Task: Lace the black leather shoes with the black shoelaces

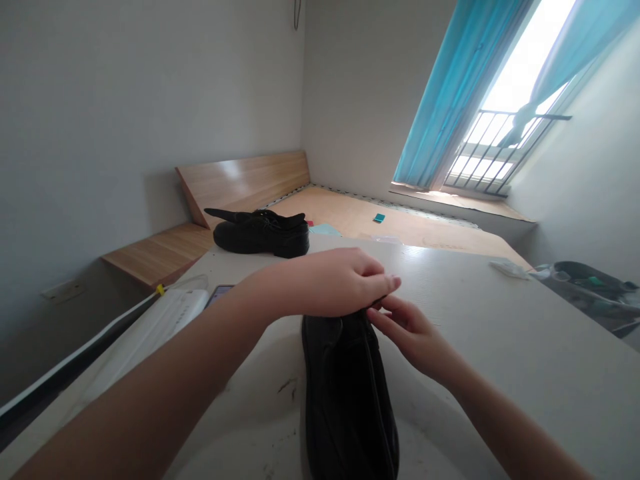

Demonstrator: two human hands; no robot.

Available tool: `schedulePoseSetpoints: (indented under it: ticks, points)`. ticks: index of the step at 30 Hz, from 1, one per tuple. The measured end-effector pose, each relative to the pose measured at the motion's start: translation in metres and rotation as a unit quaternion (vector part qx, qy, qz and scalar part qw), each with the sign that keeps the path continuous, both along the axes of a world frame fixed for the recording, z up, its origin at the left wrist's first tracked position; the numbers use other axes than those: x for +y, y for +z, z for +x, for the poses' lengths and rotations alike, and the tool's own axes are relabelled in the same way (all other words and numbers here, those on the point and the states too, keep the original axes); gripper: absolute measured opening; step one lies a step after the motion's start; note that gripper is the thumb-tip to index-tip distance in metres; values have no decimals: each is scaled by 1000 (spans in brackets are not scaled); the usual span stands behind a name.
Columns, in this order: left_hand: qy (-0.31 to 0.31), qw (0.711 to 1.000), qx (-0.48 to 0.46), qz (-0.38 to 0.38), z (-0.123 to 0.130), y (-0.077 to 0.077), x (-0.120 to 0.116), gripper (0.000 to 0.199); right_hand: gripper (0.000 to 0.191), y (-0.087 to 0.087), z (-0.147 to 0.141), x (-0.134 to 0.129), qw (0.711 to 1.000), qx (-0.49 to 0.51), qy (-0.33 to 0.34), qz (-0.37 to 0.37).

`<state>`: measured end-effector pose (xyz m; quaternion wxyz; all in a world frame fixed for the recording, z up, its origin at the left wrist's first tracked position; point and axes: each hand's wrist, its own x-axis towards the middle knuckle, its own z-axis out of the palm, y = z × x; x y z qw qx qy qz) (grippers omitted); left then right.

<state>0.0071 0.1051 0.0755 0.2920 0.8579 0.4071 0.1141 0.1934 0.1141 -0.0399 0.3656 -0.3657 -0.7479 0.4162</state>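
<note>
Left hand (340, 283) curled closed over the far end of a black leather shoe (345, 400), gripping it; right hand (410, 337) half open, fingertips (385, 310) just touching the same end. Shoe lying on the pale counter (500, 347), a second black shoe (261, 235) farther off, near the counter's far edge.

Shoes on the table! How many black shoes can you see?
2. One black leather shoe stands at the far end of the pale tabletop. The other black leather shoe is nearest the person, touched by the left hand and right hand. More could be hidden out of view.
</note>
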Motion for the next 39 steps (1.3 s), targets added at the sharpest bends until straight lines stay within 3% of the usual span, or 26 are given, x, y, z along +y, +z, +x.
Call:
schedulePoseSetpoints:
  ticks: [3,7,12,15,17,19,21,22,24,26,28,34,39]
  points:
    - [-6,995,-104,5,5,4,-8,40,21,-4,1,1,998,-35,-25,55]
    - [-15,990,-134,38,7,6,-16,23,20,0,1,0,991,-56,-84,84]
    - [-37,998,-46,19,0,10,-21,34,21,4,2,2,998,-56,14,20]
    - [-14,998,24,54,-1,8,-21,42,10,1,4,3,992,-81,-1,93]
    - [30,989,57,130,1,2,-17,40,5,2,4,1,966,-143,-44,210]
    - [57,980,82,173,4,-5,-11,29,5,5,4,-2,909,-217,-89,344]
    - [52,979,113,164,6,-13,-3,21,7,10,3,-5,862,-248,-127,423]
    - [38,980,130,146,7,-17,1,20,8,12,3,-6,857,-244,-137,433]
    - [0,982,158,108,6,-22,6,18,8,14,3,-7,886,-209,-139,389]
    - [-32,983,159,90,6,-26,10,17,10,15,4,-6,933,-165,-116,297]
    - [-45,982,151,100,6,-28,11,14,14,13,4,-4,961,-135,-93,222]
    - [57,961,160,218,13,-29,10,20,16,3,-1,-1,993,-65,-25,94]
    - [111,963,93,227,15,-20,11,31,20,2,-3,-3,1000,20,-5,3]
